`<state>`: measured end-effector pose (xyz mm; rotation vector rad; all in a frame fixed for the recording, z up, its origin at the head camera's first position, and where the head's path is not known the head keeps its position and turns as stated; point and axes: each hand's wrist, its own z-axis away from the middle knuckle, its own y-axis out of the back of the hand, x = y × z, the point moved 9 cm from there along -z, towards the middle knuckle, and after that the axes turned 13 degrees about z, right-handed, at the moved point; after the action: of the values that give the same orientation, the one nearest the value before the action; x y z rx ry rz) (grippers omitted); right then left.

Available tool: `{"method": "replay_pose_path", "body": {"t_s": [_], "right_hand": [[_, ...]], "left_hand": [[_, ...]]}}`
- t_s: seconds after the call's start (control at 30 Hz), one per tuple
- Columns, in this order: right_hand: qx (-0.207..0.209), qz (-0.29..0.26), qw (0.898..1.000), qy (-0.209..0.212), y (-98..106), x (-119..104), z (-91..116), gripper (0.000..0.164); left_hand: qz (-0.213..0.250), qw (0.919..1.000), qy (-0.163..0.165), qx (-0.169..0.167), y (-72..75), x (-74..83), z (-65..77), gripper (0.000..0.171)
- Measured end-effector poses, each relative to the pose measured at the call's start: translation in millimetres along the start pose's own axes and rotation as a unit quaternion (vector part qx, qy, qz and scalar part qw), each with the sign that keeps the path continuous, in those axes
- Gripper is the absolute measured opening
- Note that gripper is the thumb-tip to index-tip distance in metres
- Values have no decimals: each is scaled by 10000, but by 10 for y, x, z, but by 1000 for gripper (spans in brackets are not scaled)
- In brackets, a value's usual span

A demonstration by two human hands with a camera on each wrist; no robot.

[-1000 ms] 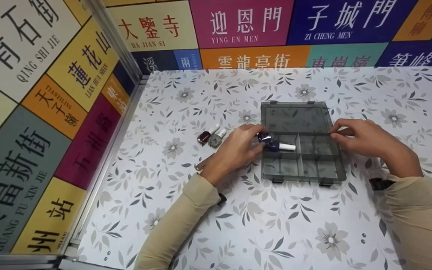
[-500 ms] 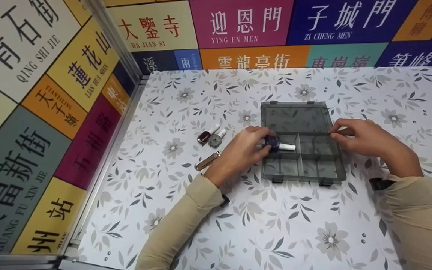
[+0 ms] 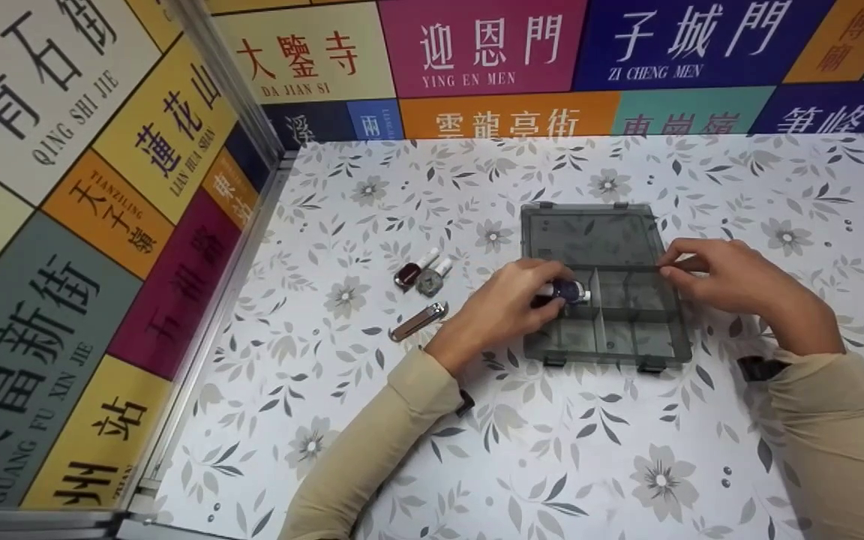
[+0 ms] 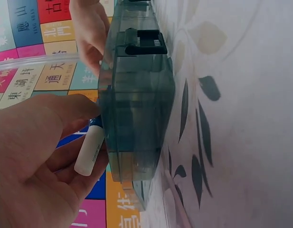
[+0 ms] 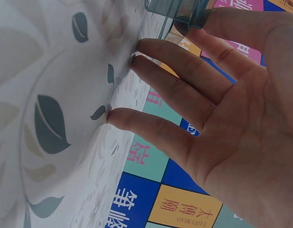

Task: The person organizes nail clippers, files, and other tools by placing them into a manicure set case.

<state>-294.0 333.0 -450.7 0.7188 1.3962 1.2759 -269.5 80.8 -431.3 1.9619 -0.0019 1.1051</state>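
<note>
A smoky, see-through compartment box (image 3: 638, 349) lies on the table with its lid (image 3: 589, 232) folded back. Over its left upper compartment, my left hand (image 3: 511, 300) pinches a dark blue nail polish bottle (image 3: 568, 290) between thumb and fingers. In the left wrist view the bottle's white cap (image 4: 90, 152) points back toward the palm. Beneath it, a second nail polish lies in that compartment, mostly hidden; a bit of its white cap shows. My right hand (image 3: 739, 277) holds the box's right edge near the hinge with thumb and index finger; its other fingertips touch the table.
Left of the box lie a dark red nail polish (image 3: 406, 275), a glittery clear-grey nail polish (image 3: 430, 282) and a nail clipper (image 3: 418, 322). Panels with printed place names (image 3: 484, 49) stand along the back and left of the flower-patterned table (image 3: 537, 465).
My left hand has moved right with the bottle, from the box's left edge to over the upper left compartment. The nail clipper is now fully uncovered. The right hand and box stay put.
</note>
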Motion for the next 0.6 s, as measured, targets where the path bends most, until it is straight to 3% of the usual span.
{"method": "replay_pose_path", "body": {"t_s": [0.23, 0.37, 0.6], "right_hand": [[-72, -6, 10000, -24, -15, 12, -4, 20], [-115, -25, 9999, -54, -22, 16, -3, 21], [-109, -38, 9999, -77, -19, 10, -3, 22]], "left_hand": [[-208, 9994, -270, -71, -90, 31, -20, 30], [-462, 9978, -438, -195, -132, 48, -35, 36], [-658, 9971, -344, -188, -43, 44, -9, 45]]}}
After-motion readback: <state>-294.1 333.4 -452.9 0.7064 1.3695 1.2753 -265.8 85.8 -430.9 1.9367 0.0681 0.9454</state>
